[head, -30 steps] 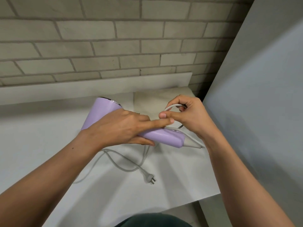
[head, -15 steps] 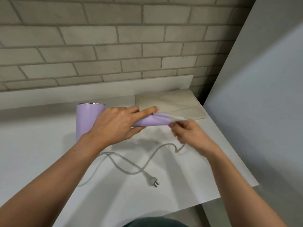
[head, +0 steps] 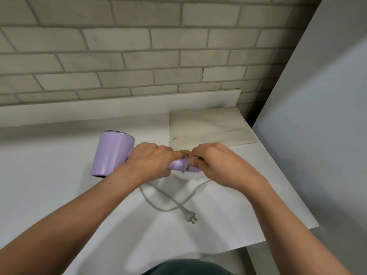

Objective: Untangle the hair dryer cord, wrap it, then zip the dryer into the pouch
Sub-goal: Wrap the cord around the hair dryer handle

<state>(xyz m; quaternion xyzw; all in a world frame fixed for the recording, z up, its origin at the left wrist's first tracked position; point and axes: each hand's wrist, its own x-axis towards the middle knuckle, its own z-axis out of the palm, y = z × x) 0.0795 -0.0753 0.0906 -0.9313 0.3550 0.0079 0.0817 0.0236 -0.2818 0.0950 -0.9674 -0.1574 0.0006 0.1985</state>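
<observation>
Since the earlier frame the right hand [head: 216, 163] has risen from below the handle to meet the left hand [head: 151, 161], and the cord [head: 158, 203] that trailed loose from it now shows a pale turn crossing the handle between the two hands; the hair dryer [head: 112, 153] sits lower in view, its lilac barrel pointing away and to the left. The left hand's grip is closed round the handle just beside the barrel, its forefinger stretched along the top toward the right hand; the right hand's grip is closed, fingers curled over the handle's end and pressing the cord against it; the knuckles of both hands nearly touch. The dryer is held just above the white desk [head: 49, 185], near its middle; the rest of the cord drops from under the right hand, curves in one slack loop on the desk and ends in the plug [head: 189, 216], which lies flat nearer the person. The pale pouch [head: 208, 126] lies flat at the desk's far right corner, beyond the hands; behind it stands a brick wall [head: 139, 56].
</observation>
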